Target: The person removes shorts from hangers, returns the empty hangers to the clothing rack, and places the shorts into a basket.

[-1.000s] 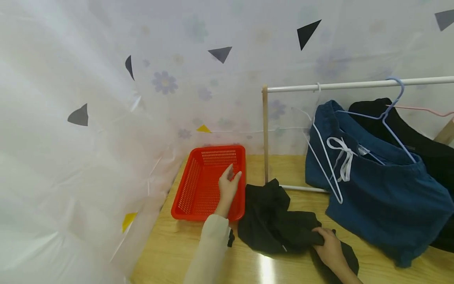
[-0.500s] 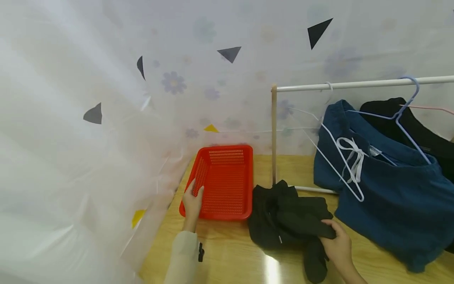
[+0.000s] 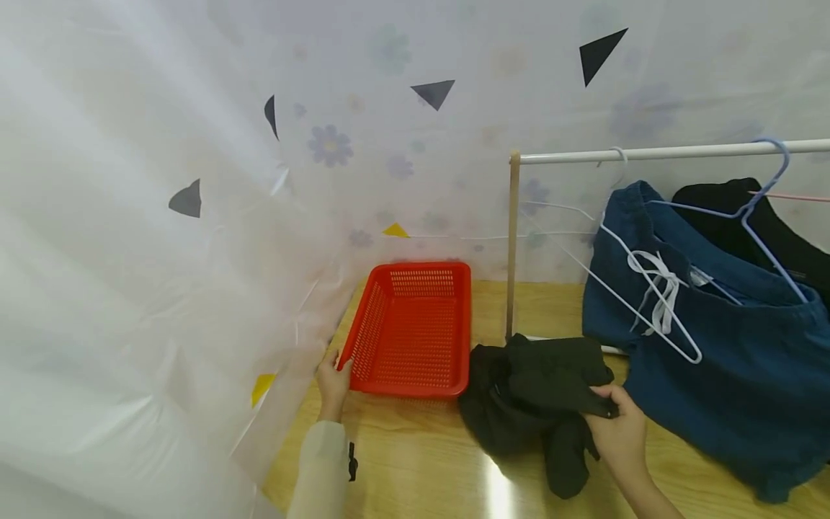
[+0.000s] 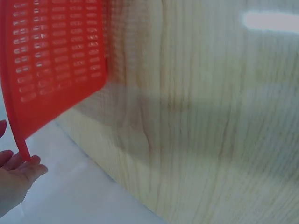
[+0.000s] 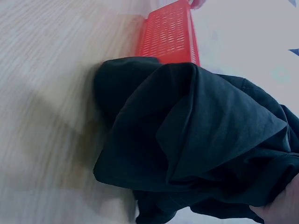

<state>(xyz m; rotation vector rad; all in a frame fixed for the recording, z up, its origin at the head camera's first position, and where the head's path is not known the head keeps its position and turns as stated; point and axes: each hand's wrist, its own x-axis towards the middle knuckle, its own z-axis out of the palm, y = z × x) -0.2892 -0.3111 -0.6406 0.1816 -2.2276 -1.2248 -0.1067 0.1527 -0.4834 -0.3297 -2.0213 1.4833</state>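
Basket (image 3: 409, 392), red, perforated: left hand (image 3: 333, 387) has moved to its near-left corner, gripping the rim. Right hand (image 3: 620, 430) grips black garment (image 3: 551, 375) just beside it. Both items now appear controlled.

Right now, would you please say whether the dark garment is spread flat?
Bunched up: overlapping folds show across the dark garment, its edge gripped by the right hand.
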